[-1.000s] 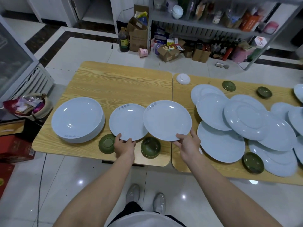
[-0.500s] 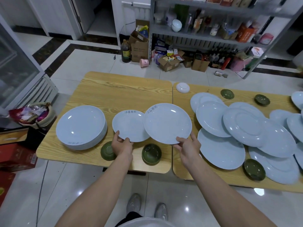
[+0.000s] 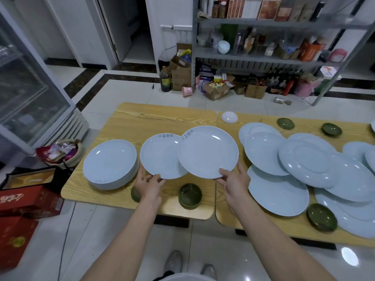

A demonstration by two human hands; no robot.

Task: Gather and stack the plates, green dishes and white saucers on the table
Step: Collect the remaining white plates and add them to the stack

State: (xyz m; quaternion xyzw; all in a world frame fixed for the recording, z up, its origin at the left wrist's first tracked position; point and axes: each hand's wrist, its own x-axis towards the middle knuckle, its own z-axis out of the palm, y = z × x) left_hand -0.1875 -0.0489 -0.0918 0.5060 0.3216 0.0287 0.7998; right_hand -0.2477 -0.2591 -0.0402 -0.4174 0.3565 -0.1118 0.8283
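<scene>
Both plates now lifted off the table [image 3: 154, 118], beside the stack [image 3: 109, 163]: left hand [image 3: 149, 184] pinches small plate [image 3: 160, 157] at near rim, right hand [image 3: 233, 182] pinches big plate [image 3: 207, 152] likewise, so glazed, stiff, chippable, keep rim grips.

Both bare forearms extend forward from the bottom edge of the view and converge slightly toward the hands. The wrists are straight, in line with the forearms. The left hand [image 3: 149, 184] is palm down. Its thumb lies on the near rim of the left plate [image 3: 162, 157] and the other fingers go beneath it, forming a pinch grip. The right hand [image 3: 233, 184] pinches the near rim of the right plate [image 3: 207, 152] in the same way, thumb on top, fingers below. The hands are level with each other and apart.
</scene>
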